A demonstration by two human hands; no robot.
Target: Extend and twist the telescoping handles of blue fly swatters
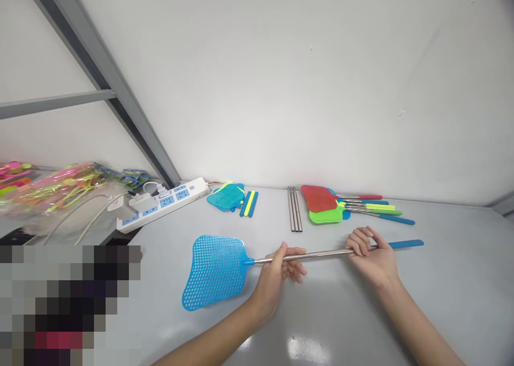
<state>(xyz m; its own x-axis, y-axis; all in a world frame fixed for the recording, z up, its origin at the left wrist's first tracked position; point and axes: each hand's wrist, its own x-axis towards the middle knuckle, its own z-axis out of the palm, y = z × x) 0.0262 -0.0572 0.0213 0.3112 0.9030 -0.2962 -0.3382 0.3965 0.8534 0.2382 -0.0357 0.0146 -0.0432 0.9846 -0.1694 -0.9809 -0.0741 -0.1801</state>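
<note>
A blue fly swatter with a perforated head and a long metal rod is held level above the grey table. My left hand grips the rod close to the head, thumb on top and fingers beneath. Farther right, my right hand is closed round the rod just before the blue handle. Beyond the hands lie assembled fly swatters in red, green and blue, their rods pointing right. Several loose metal rods lie side by side left of them.
Loose swatter heads and three handle sleeves lie near the wall. A white power strip with plugs sits at the left. Plastic-wrapped colourful items are piled beyond it. A metal frame post rises behind.
</note>
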